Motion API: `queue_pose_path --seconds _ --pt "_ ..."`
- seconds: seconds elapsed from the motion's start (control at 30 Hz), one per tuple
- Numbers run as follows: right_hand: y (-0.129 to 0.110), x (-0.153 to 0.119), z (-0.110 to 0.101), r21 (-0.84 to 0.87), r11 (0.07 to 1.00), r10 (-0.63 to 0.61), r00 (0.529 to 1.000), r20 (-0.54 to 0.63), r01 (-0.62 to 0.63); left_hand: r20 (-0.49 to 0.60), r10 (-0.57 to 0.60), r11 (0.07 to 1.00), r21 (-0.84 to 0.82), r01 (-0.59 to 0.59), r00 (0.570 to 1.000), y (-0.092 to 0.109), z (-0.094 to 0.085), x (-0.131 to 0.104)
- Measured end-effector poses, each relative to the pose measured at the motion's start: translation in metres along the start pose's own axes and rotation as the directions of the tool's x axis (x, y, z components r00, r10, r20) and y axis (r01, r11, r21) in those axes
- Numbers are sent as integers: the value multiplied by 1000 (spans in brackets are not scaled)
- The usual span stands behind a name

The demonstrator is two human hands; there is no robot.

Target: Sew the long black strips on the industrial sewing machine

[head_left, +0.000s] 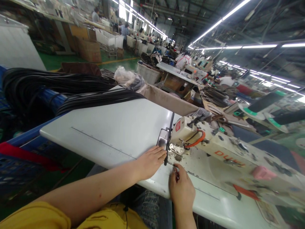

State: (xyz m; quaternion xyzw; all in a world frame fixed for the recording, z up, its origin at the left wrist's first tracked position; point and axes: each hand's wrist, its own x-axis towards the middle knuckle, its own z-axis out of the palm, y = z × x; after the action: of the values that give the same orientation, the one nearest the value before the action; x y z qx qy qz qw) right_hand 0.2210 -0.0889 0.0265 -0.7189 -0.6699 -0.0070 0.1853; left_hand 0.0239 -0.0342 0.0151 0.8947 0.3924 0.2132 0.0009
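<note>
Just right of center frame, a narrow black strap (169,140) is lying beside the head of an industrial sewing machine (221,154). The left hand (152,160), fingers flat and together, is resting against it, seemingly for steadiness; the right hand (182,186) is curling around a small tool (176,174), possibly snips. Bundled straps (100,99) are draping at left, presumably for easy reach.

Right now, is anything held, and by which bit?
The right hand holds a small dark thing, its held part hidden; the left hand lies flat by the black strap.
</note>
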Motion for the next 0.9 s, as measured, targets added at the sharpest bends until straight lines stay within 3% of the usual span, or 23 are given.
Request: queue_pose_path --seconds 0.3,0.57,0.9 --pt "5 -3 6 14 999 -46 998 -31 47 -7 2 1000 23 -1 1000 -3 3 1" --pt "0 -3 1 25 998 -53 998 -31 53 42 -35 999 13 34 998 -15 9 15" --pt "-3 -4 0 10 998 -56 998 -42 56 97 -50 999 11 50 994 -23 0 28"
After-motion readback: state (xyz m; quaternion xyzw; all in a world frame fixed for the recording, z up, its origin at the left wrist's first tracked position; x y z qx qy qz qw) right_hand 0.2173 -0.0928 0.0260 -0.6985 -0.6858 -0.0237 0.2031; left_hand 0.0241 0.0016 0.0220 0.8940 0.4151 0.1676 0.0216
